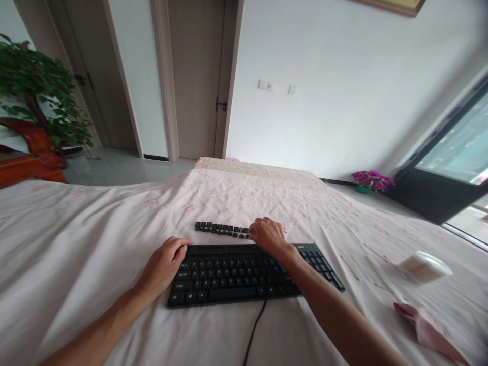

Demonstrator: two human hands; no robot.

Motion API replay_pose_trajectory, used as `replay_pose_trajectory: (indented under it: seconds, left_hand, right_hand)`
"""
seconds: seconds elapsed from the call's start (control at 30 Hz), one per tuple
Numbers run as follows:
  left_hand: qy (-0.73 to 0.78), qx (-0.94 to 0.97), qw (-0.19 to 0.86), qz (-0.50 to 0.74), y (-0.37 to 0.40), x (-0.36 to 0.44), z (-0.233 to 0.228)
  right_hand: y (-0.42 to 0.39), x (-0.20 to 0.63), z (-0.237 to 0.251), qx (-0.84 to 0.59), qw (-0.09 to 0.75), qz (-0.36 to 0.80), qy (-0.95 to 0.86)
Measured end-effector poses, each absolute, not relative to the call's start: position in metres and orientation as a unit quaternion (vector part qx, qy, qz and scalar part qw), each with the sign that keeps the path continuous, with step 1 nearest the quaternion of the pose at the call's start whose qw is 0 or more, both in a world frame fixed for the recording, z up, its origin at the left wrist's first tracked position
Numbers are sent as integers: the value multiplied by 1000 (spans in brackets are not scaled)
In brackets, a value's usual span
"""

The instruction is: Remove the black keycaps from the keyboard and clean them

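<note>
surface: bed sheet (pixel 95 244), pale pink with faint flower print, wrinkled, fills lower frame
keyboard: black keyboard (pixel 244 274) flat on sheet, centre, long side across view; top row looks bare where keys are off, hard to tell exactly
cable: black cable (pixel 254 328) from front edge of keyboard toward camera
loose keys: row of keycaps (pixel 221 229) lined on sheet just behind keyboard, dark, in roughly two short lines
left hand: left hand (pixel 164 264) palm down, resting on top-left corner of keyboard, fingers (pixel 182 243) curled loosely over back edge; pressing, not gripping anything visible
right hand: right hand (pixel 269 236) reached past keyboard's back edge, at right end of keycap row, fingertips touching the last caps; fingers bent together, pinch on a cap or not — cannot tell, hidden by knuckles
right forearm: crosses keyboard's right half diagonally
cotton swabs: round clear tub of swabs (pixel 423 266) on sheet, right, well apart from keyboard
loose sticks: thin swab sticks (pixel 349 267) scattered between keyboard and tub
cloth: folded pink cloth (pixel 429 325) lower right, near tub
background left: green plant (pixel 38 86), red wooden furniture (pixel 30 157)
background centre: door (pixel 196 76) shut, white wall
background right: purple flowers in pot (pixel 371 180) on floor, dark-framed window (pixel 453 152)
</note>
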State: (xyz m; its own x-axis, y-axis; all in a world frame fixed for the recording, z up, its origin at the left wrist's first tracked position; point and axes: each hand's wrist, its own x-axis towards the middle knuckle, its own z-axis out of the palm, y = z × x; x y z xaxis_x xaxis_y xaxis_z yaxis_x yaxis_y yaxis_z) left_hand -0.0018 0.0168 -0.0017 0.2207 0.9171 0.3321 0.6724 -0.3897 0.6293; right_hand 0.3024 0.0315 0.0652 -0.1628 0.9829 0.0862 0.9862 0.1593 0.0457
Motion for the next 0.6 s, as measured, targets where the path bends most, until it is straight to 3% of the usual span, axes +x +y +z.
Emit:
replay_pose_trajectory:
  seconds: [0.27,0.6]
  left_hand:
    - [520,761,182,342,17,-2,-1]
    - [520,762,177,342,17,-2,-1]
  right_hand:
    - [35,298,67,-659,-4,-44,-751]
    - [36,285,63,-628,27,-44,-777]
